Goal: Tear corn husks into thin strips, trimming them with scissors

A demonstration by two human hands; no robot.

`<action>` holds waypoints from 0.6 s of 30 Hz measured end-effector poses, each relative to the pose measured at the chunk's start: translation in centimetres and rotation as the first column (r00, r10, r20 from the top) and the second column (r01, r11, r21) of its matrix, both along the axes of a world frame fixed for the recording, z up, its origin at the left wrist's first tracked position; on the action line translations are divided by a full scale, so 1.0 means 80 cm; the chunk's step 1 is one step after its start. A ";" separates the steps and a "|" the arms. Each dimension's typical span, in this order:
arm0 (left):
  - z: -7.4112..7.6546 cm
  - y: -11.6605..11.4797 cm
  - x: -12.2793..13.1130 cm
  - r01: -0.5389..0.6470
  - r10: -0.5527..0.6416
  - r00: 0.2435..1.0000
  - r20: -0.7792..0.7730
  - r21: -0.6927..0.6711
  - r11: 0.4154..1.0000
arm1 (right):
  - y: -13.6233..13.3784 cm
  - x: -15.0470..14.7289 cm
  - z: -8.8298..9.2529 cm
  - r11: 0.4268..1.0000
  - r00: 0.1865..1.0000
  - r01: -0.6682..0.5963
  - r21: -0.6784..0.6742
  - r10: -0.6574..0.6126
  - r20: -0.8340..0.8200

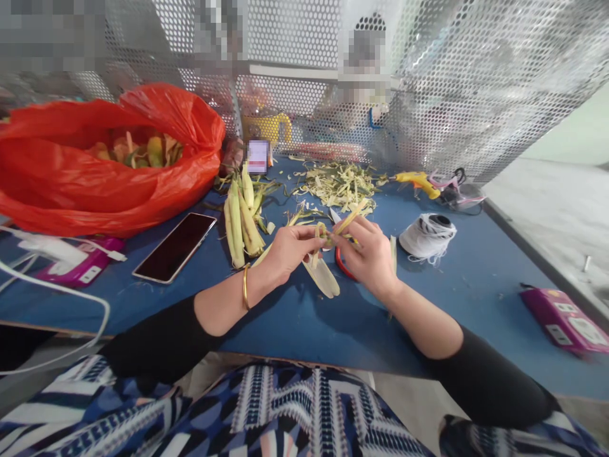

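My left hand (288, 251) and my right hand (368, 254) meet over the blue table (295, 320), both pinched on a bundle of pale corn husk strips (325, 266). One wide husk leaf hangs down from the bundle toward the table. A red-handled tool, perhaps scissors (340, 263), shows partly under my right hand. Several folded husk pieces (241, 219) lie just left of my left hand. A gold bangle (245, 287) sits on my left wrist.
A red plastic bag (95, 171) holding husks sits far left. A dark phone (175, 246), a spool of white thread (428, 235), a pile of husk scraps (340, 184), a yellow glue gun (419, 182) and two pink devices (566, 320) lie around. Perforated metal screen behind.
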State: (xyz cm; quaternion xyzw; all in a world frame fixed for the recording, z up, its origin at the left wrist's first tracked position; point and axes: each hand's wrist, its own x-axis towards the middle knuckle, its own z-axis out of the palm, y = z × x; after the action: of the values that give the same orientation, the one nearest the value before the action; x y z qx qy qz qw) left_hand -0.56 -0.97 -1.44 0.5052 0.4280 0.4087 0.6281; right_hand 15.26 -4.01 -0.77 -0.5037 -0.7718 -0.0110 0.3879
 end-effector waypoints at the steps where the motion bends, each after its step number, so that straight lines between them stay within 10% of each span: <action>1: 0.000 -0.001 0.000 0.019 -0.019 1.000 0.002 0.003 1.000 | 0.002 0.000 -0.001 0.995 0.995 0.033 -0.091 -0.041 -0.088; 9: -0.003 -0.007 0.004 0.037 -0.037 0.999 0.012 -0.048 0.998 | 0.007 -0.003 -0.010 0.940 0.960 0.073 -0.333 -0.157 -0.233; 18: 0.000 0.006 0.000 -0.079 0.112 0.980 0.164 -0.195 0.978 | 0.002 0.011 0.007 0.972 0.908 -0.024 0.235 -0.077 0.412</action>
State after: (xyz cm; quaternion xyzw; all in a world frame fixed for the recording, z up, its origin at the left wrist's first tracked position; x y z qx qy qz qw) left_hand -0.55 -0.48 -1.44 0.3848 0.4318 0.4392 0.6874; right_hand 16.17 -3.88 -0.22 -0.4511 -0.8230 -0.2148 0.2703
